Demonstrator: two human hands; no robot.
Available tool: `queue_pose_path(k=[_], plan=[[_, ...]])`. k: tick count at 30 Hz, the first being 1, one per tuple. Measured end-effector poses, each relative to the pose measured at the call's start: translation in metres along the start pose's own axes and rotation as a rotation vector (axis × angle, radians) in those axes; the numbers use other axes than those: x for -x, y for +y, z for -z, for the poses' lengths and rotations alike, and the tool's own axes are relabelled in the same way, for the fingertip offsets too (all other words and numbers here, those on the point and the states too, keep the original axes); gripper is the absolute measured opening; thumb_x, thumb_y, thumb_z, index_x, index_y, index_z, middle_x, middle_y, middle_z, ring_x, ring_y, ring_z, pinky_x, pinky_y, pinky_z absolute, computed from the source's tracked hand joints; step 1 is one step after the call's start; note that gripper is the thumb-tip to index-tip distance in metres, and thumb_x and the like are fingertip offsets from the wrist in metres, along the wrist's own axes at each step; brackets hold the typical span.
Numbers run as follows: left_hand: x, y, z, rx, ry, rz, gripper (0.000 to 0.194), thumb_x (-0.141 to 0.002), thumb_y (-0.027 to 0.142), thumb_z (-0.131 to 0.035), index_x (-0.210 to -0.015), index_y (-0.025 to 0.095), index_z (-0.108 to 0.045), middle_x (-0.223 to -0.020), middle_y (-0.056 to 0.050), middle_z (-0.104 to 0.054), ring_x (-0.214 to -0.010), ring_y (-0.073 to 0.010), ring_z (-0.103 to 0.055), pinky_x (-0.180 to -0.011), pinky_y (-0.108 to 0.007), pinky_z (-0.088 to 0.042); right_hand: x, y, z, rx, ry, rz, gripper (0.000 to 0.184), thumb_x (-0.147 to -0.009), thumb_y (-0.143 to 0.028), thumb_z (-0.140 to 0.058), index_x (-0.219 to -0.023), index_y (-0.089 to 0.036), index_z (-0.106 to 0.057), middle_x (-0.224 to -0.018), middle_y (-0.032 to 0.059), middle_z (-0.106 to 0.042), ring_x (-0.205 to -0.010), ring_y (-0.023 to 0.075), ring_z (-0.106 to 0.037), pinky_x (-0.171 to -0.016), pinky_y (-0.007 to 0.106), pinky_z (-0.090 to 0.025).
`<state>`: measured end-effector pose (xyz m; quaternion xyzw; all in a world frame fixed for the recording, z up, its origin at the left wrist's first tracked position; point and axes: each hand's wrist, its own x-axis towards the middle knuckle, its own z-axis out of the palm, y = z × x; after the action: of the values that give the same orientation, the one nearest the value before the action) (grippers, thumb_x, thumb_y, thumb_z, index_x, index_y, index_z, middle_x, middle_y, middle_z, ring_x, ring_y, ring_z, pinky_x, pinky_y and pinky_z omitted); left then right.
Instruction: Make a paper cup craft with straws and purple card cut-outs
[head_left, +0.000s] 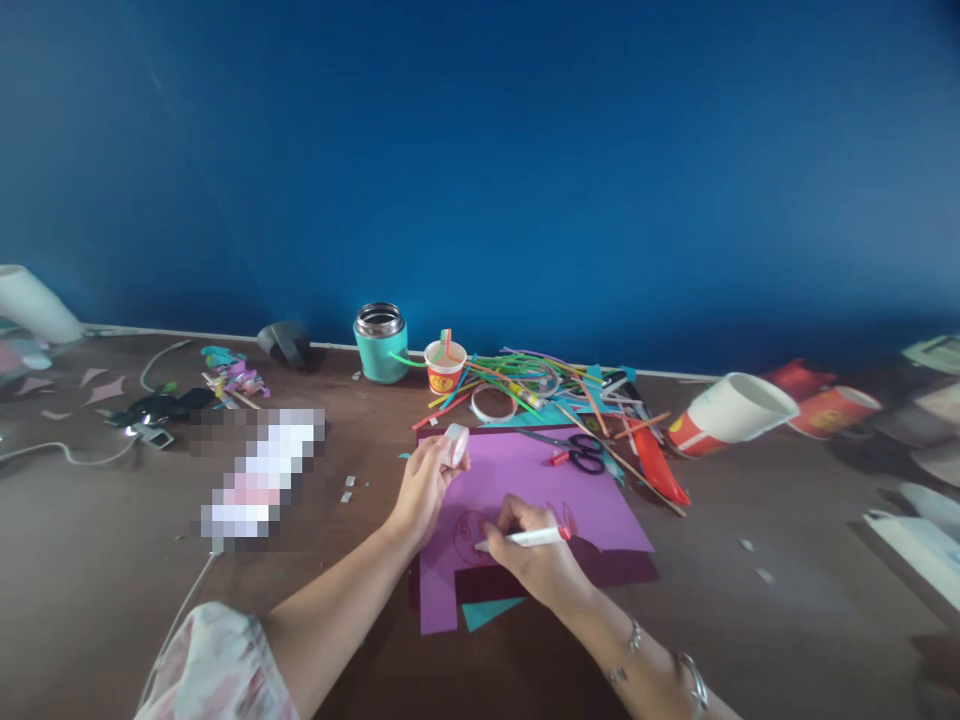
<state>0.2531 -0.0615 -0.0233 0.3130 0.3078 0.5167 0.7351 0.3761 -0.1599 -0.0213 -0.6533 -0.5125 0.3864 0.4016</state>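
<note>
Apparently mid-drawing, the right hand (pixel 529 548) pinches a white marker (pixel 536 537), its tip at 1 drawn circle (pixel 466 537) on the purple paper (pixel 502 465): outline seemingly done, inside perhaps unfinished. Tabletop (pixel 720 610) with small scraps (pixel 347 496) leaves room left and right. Farther, the left hand (pixel 421 490) grips 1 white roll (pixel 456 447); scissors (pixel 586 455) and straws (pixel 517 366) crowd the far edge.

A single head-worn view looks forward and down from the near side of a brown table (pixel 712 610), close above the person's left hand (pixel 429 482) and right hand (pixel 534 550), reaching to a far blue wall (pixel 480 180) filling its upper half.
</note>
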Motion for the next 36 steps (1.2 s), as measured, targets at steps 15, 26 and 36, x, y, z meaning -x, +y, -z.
queue_pose_path(k=[15,26,36], plan=[[-0.0001,0.0006,0.0,0.001,0.009,0.002,0.022,-0.073,0.036,-0.063,-0.074,0.014,-0.06,-0.069,-0.001,-0.062,-0.071,-0.0147,-0.061,-0.08,-0.033,-0.047,0.0011,-0.007,0.001,0.03,-0.007,-0.007,0.022,-0.071,-0.031,-0.057,-0.056,-0.021,-0.043,-0.044,-0.0063,-0.047,-0.043,0.0107,-0.05,-0.041,0.019,-0.034],[-0.0008,0.0001,-0.0007,-0.001,0.016,0.0,0.022,-0.073,0.037,-0.063,-0.071,0.015,-0.06,-0.069,-0.001,-0.061,-0.072,-0.0148,-0.06,-0.078,-0.032,-0.048,-0.0004,-0.0076,0.0034,-0.044,0.002,0.038,0.026,-0.077,-0.034,-0.054,-0.059,-0.022,-0.039,-0.045,-0.008,-0.041,-0.042,0.0088,-0.04,-0.043,0.02,-0.032],[-0.0012,0.0,0.0015,-0.003,-0.022,0.0,0.021,-0.075,0.036,-0.062,-0.072,0.015,-0.061,-0.07,-0.001,-0.062,-0.071,-0.014,-0.06,-0.075,-0.03,-0.046,-0.0043,-0.0097,0.0083,-0.326,0.08,-0.017,0.021,-0.073,-0.029,-0.058,-0.062,-0.021,-0.042,-0.047,-0.0084,-0.042,-0.043,0.0075,-0.036,-0.042,0.019,-0.029]])
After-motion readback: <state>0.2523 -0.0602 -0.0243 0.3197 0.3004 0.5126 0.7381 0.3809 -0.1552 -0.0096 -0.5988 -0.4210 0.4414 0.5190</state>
